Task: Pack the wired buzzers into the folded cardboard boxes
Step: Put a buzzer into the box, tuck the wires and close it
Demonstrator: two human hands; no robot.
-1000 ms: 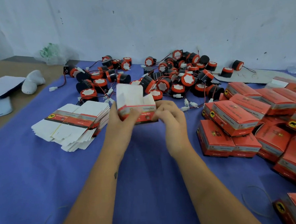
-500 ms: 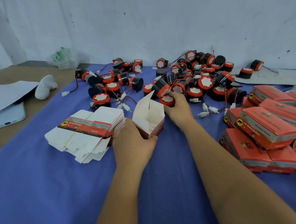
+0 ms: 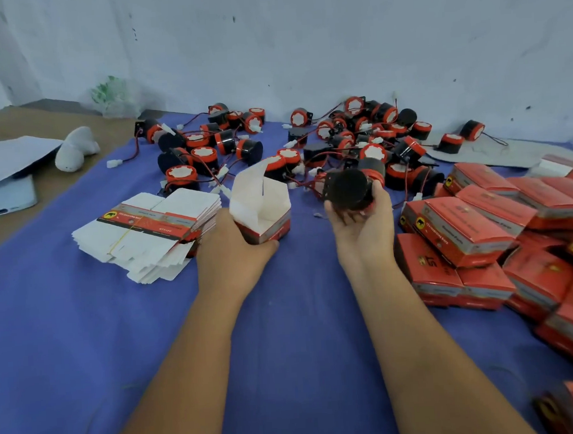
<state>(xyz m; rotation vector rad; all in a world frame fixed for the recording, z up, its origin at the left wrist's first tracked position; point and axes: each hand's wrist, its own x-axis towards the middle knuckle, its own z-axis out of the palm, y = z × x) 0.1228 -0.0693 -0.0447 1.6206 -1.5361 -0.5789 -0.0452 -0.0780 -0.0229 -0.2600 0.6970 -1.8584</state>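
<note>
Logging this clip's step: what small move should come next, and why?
Probably bring the buzzer in the right hand leftward and lower it into the open box. The left hand grips that box upright, flaps up, and nothing shows inside it.

Cloth [image 3: 69, 344] is showing solid blue-violet. Buzzers [image 3: 341, 141] are showing black bodies, red rims, white scalloped faces; wires red and black, plugs white. Held buzzer [image 3: 351, 188] is presenting its black back, red rim at the far end. Open box [image 3: 261, 208] is showing white inside, red outside with a grey band. Flat stack [image 3: 146, 230] is reading white, crossed by a red, grey and black printed strip with a yellow badge. Closed boxes [image 3: 478, 226] are showing red with grey bands and yellow-black badges. Wall [image 3: 302, 33] is reading pale grey-blue.
</note>
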